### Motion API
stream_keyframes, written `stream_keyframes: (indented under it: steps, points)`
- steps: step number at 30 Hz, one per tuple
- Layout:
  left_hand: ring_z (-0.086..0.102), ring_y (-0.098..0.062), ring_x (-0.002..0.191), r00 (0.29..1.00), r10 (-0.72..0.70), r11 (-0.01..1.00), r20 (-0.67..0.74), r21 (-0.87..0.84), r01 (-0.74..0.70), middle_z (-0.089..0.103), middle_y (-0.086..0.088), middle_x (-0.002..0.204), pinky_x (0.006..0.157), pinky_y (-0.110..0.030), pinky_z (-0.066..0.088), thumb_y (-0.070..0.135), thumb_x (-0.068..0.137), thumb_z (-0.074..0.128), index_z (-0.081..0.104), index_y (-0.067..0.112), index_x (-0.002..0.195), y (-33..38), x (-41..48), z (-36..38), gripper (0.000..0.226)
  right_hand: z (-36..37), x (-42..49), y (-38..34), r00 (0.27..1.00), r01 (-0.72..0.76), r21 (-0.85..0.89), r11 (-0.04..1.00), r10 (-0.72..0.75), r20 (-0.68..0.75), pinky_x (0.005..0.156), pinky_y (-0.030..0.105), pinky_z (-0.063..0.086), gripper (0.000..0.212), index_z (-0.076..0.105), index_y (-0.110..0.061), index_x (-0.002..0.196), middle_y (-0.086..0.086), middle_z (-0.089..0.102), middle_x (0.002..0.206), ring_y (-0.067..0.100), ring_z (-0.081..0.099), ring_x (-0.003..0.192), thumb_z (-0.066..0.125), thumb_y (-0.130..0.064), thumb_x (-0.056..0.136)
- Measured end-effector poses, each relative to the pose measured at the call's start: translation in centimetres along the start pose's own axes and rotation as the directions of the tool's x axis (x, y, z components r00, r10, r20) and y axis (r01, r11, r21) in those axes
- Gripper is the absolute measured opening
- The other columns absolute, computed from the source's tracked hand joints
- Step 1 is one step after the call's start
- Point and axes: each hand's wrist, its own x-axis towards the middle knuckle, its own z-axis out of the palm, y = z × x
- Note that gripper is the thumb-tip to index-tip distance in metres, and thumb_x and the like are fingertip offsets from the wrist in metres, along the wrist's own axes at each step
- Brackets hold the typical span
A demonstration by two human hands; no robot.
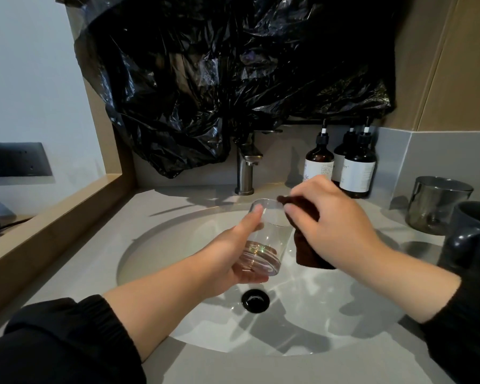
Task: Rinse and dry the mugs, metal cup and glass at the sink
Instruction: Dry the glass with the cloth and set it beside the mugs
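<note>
Over the white sink basin (177, 306) my left hand (230, 253) grips a clear glass (272, 234), tilted with its mouth pointing away from me. My right hand (335, 225) pinches a dark brown cloth (308, 250) against the glass's rim and right side. A shiny metal cup (435, 203) stands on the counter at the right. In front of it, at the frame's right edge, stands a dark grey mug (471, 236) with its handle facing left; it is partly cut off.
A steel faucet (245, 167) rises behind the basin; no water runs. Three brown pump bottles (344, 164) stand at the back right. Black plastic sheeting (219, 79) covers the wall above. The black drain (255, 300) lies under my hands. A wooden ledge (53, 225) borders the left.
</note>
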Motion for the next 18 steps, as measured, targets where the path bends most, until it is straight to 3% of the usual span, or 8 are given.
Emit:
stream_keyframes:
  steps: [3, 6, 8, 12, 18]
  points:
    - [0.067, -0.035, 0.088, 1.000, -0.011, 0.996, 0.010, -0.085, 0.012, 0.064, -0.023, 0.113, 0.066, -0.038, 0.056, 0.075, 0.071, 0.048, 0.058, 0.021, 0.120, -0.1, 0.0, 0.1, 0.074, 0.7, -1.0, -0.7, 0.943, 0.312, -0.132, 0.941, -0.323, -0.077, 0.056, 0.026, 0.044, 0.019, 0.067, -0.019, 0.091, -0.004, 0.057, 0.094, 0.016, 0.056, 0.077, 0.055, -0.033, 0.088]
    - [0.064, -0.027, 0.073, 1.000, 0.008, 0.994, -0.004, -0.110, -0.009, 0.067, -0.015, 0.086, 0.065, -0.035, 0.053, 0.071, 0.083, 0.044, 0.062, 0.009, 0.108, -0.1, 0.0, 0.0, 0.069, 1.3, -1.5, -1.1, 0.837, 0.545, -0.088, 0.834, -0.548, -0.008, 0.054, 0.037, 0.047, 0.013, 0.070, -0.015, 0.088, 0.001, 0.060, 0.090, 0.022, 0.057, 0.078, 0.061, -0.024, 0.087]
    - [0.063, -0.028, 0.072, 1.000, 0.001, 0.994, -0.024, -0.106, -0.003, 0.066, -0.015, 0.083, 0.062, -0.034, 0.052, 0.067, 0.085, 0.047, 0.062, 0.008, 0.107, 0.0, 0.0, 0.1, 0.065, 1.5, -1.4, -0.8, 0.841, 0.541, -0.034, 0.840, -0.542, -0.015, 0.058, 0.038, 0.048, 0.011, 0.071, -0.013, 0.087, 0.001, 0.060, 0.091, 0.021, 0.058, 0.079, 0.064, -0.022, 0.086]
    - [0.066, -0.038, 0.084, 0.997, -0.039, 0.987, -0.061, -0.156, 0.029, 0.066, -0.024, 0.109, 0.062, -0.037, 0.055, 0.064, 0.083, 0.054, 0.061, 0.017, 0.113, 0.3, -0.2, 0.3, 0.057, 1.1, -0.2, 0.0, 0.960, 0.256, 0.072, 0.964, -0.245, -0.134, 0.067, 0.036, 0.050, 0.018, 0.068, -0.015, 0.088, -0.006, 0.056, 0.094, 0.010, 0.054, 0.083, 0.059, -0.030, 0.083]
    - [0.066, -0.031, 0.061, 0.997, -0.026, 0.963, -0.067, -0.270, 0.007, 0.068, -0.019, 0.085, 0.054, -0.031, 0.052, 0.065, 0.083, 0.052, 0.063, 0.006, 0.116, 0.6, -0.2, -0.6, 0.069, 0.8, -1.4, -0.4, 0.850, 0.489, 0.171, 0.855, -0.511, 0.125, 0.060, 0.042, 0.048, 0.008, 0.058, -0.019, 0.082, -0.005, 0.055, 0.090, 0.023, 0.056, 0.076, 0.065, -0.024, 0.081]
